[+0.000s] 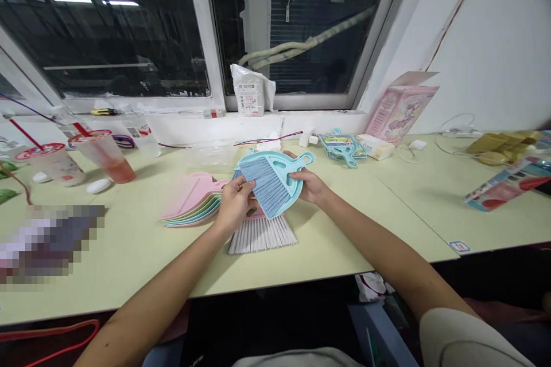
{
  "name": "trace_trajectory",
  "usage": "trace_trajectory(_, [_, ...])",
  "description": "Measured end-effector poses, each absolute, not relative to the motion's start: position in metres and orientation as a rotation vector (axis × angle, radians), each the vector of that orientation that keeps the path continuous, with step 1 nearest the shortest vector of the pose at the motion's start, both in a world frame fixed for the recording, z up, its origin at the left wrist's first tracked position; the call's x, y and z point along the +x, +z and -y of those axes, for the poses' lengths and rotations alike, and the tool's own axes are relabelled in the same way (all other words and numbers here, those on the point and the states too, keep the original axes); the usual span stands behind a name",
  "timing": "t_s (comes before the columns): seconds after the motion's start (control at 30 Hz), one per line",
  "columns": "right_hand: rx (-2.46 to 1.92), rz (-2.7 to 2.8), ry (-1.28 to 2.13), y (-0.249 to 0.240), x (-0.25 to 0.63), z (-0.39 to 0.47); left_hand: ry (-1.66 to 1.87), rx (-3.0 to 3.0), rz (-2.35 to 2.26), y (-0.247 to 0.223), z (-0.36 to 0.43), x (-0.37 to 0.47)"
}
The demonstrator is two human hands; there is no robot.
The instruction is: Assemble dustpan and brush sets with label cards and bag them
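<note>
The blue brush-and-dustpan set (270,186) is held over the surface (142,252), the left hand (235,200) pinching its bristle edge, the right hand (311,184) closed near its handle. Beneath lies a pale-bristled brush (263,236); leftward, stacked dustpans (191,198), then drink cups (103,157); behind, dark windows (310,17).

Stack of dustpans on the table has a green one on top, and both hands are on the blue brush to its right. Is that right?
Not green: the head view shows a pink dustpan topping the stack. The left hand and right hand are indeed on the blue brush.
</note>
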State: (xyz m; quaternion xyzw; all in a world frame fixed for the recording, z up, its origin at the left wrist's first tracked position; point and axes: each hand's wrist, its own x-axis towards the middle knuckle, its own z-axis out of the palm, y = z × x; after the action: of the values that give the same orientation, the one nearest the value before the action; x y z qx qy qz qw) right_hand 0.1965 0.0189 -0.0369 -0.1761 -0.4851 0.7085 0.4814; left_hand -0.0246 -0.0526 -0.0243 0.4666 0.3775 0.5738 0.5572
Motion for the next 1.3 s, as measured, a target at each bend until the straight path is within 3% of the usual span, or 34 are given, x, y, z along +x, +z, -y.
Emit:
trace_trajectory(0.23, [-0.433,1.15,1.666,-0.032,0.194,-0.011,1.372,1.125,-0.962,-0.021,0.049,-0.026])
trace_trajectory(0.33, [-0.46,1.118,1.615,-0.036,0.192,-0.01,1.63,1.243,-1.1,-0.02,0.051,-0.029])
trace_trajectory(0.47, [-0.486,1.086,1.572,-0.037,0.188,-0.006,2.018,1.962,-1.261,-0.019,0.058,-0.035])
trace_trajectory(0.6, [-0.402,1.14,1.574,-0.029,0.181,0.007,1.7,2.605,-1.17,-0.016,0.064,-0.028])
trace_trajectory(0.83, [-0.318,1.274,1.524,-0.014,0.168,0.03,1.169,2.969,-1.183,0.001,0.073,-0.012])
trace_trajectory(1.07, [-0.476,1.42,1.258,-0.015,0.173,0.029,0.94,3.031,-1.178,0.023,0.062,-0.005])
trace_trajectory(1.3, [-0.522,1.492,1.034,-0.007,0.184,0.025,0.927,3.092,-1.167,0.038,0.052,0.011])
